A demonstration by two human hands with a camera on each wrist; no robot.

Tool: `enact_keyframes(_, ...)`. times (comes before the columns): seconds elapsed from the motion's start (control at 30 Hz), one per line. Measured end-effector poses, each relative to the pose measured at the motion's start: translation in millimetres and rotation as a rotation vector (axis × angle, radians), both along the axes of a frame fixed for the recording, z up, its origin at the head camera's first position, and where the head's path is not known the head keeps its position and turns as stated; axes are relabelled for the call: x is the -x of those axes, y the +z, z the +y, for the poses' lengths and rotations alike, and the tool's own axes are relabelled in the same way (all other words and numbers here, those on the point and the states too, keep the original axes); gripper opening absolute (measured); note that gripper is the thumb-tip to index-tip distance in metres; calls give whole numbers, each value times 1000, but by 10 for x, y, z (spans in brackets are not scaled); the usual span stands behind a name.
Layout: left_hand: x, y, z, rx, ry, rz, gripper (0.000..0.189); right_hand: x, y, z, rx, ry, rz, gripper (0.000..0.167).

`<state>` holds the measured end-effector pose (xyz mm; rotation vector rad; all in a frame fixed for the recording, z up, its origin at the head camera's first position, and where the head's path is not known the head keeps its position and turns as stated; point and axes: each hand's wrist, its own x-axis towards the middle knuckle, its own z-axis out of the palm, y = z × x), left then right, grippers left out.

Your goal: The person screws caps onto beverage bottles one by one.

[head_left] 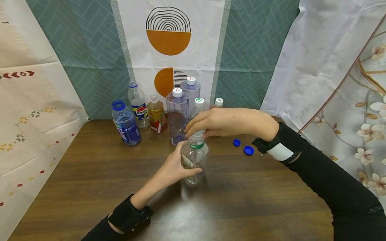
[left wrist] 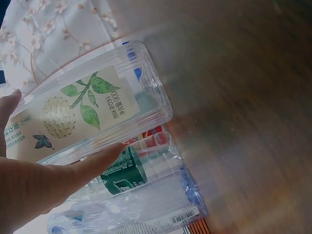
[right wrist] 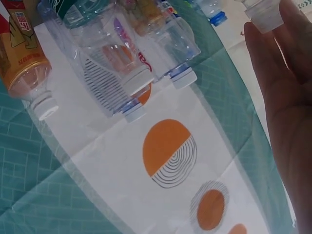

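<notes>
A clear plastic bottle [head_left: 196, 155] with a green neck band stands upright on the table, its label [left wrist: 87, 105] showing a white flower and green leaves. My left hand [head_left: 178, 164] grips its body from the left, thumb across the near side. From above and the right, my right hand [head_left: 232, 121] holds the whitish translucent bottle cap [right wrist: 265, 18] with bent fingers and thumb. Much of the cap is hidden behind that hand in the head view. Whether the cap is loose on the neck cannot be told.
Behind stand a blue-labelled bottle [head_left: 128, 129], a cola bottle [head_left: 139, 108], an amber drink bottle [head_left: 156, 115], and tall clear bottles with white caps [head_left: 177, 93]. Two blue caps [head_left: 248, 150] lie right of the held bottle on the wooden table [head_left: 241, 201]. Cloth hangs around it.
</notes>
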<state>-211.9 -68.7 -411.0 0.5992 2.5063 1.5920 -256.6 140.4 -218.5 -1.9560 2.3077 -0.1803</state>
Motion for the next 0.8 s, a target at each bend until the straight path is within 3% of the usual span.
enact_keyframes(0.17, -8, 3, 2, -15, 6, -3, 99, 20, -45, -5, 18, 7, 85, 36)
enact_keyframes(0.57, -4, 10, -5, -19, 6, 21, 98, -100, -83, -106, -5, -132, 261, 35)
enact_keyframes(0.8, 1, 4, -2, -16, 1, 25, 98, -120, -110, -111, 12, -143, 262, 36)
